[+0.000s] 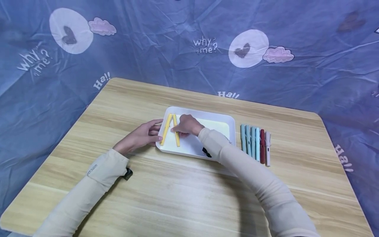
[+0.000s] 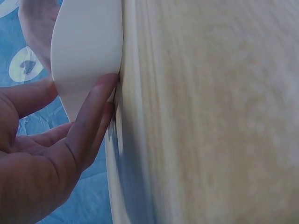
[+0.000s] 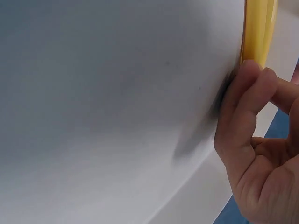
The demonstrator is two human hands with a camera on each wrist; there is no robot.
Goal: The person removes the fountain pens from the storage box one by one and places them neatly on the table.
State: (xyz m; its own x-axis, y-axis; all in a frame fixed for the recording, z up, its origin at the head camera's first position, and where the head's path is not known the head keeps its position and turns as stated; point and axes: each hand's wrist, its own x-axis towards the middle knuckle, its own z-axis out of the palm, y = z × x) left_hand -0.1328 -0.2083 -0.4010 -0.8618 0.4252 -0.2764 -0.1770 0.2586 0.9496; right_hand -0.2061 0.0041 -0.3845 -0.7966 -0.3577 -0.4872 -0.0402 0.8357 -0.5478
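Observation:
A white tray (image 1: 201, 154) lies on the table, with two yellow pens inside at its left end. One yellow pen (image 1: 166, 130) slants along the left wall. The other yellow pen (image 1: 178, 140) is beside it, pinched between the thumb and fingers of my right hand (image 1: 189, 125); in the right wrist view the fingertips (image 3: 252, 70) close on the yellow barrel (image 3: 259, 32). My left hand (image 1: 145, 133) holds the tray's left end. In the left wrist view its thumb is at the rim and its fingers (image 2: 96, 100) lie against the outer wall (image 2: 88, 51).
Right of the tray, several pens lie side by side on the wooden table (image 1: 177, 194): blue-green ones (image 1: 248, 140), a light blue one (image 1: 257, 144), a dark red one (image 1: 262, 146) and a pale lilac one (image 1: 267, 148). A blue printed cloth (image 1: 165, 46) hangs behind the table.

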